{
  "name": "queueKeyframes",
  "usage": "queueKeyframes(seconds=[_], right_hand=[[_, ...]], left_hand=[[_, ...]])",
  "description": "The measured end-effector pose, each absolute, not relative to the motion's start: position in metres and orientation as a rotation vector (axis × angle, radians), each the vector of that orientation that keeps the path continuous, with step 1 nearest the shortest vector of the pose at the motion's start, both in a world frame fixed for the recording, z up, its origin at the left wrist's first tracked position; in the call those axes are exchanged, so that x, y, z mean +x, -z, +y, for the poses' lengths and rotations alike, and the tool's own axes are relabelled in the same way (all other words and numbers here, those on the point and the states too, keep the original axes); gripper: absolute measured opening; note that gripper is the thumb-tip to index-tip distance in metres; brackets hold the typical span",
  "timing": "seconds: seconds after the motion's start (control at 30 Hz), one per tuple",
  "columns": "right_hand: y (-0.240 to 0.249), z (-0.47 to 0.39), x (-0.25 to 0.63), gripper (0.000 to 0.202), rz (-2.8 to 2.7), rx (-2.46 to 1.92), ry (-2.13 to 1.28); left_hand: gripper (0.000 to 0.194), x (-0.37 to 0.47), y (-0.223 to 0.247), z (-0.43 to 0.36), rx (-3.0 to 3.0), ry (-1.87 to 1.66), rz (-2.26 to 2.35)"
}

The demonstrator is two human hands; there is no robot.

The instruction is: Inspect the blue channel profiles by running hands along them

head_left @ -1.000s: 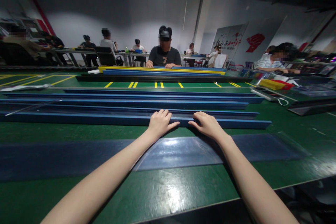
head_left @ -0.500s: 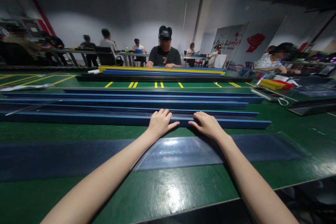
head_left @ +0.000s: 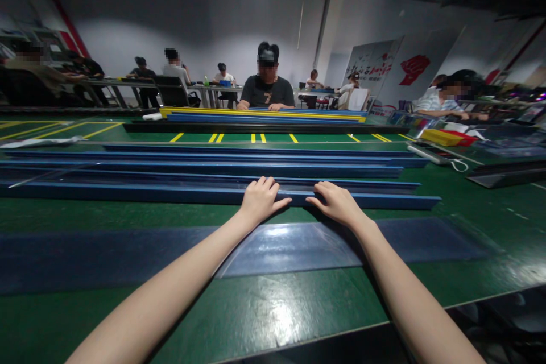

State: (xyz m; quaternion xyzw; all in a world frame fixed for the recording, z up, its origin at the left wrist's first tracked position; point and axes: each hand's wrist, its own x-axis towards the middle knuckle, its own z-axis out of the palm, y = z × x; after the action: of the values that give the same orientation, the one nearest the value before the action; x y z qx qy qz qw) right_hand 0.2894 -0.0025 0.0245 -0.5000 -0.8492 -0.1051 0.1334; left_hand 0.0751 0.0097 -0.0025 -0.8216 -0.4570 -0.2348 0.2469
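Note:
A long blue channel strip [head_left: 170,193] lies across the table in front of me, its raised edges running left to right. My left hand [head_left: 261,198] is on it near the middle, fingers bent over the near edge and thumb pointing right. Just to the right, my right hand [head_left: 335,200] grips the same strip, with its thumb along the near side and its fingertips curled over the top. A small gap separates the two thumbs. Closer to me, a flat clear plastic sheet [head_left: 281,250] lies under my forearms.
More blue strips [head_left: 298,169] lie parallel behind. Farther back are a black strip [head_left: 256,127] and yellow strips [head_left: 264,114], with a person [head_left: 268,88] seated behind them. At right are a white device with a cord loop [head_left: 430,154], a dark strip [head_left: 505,175] and colourful packets [head_left: 443,136].

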Motion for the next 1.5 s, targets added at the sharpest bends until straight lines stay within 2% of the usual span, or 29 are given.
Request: queueKeyframes(seconds=[1.5], right_hand=[[-0.0232, -0.0023, 0.2899, 0.026, -2.471, -1.449, 0.321]], left_hand=[[0.045, 0.0744, 0.0017, 0.0089, -2.254, 0.637, -1.26]])
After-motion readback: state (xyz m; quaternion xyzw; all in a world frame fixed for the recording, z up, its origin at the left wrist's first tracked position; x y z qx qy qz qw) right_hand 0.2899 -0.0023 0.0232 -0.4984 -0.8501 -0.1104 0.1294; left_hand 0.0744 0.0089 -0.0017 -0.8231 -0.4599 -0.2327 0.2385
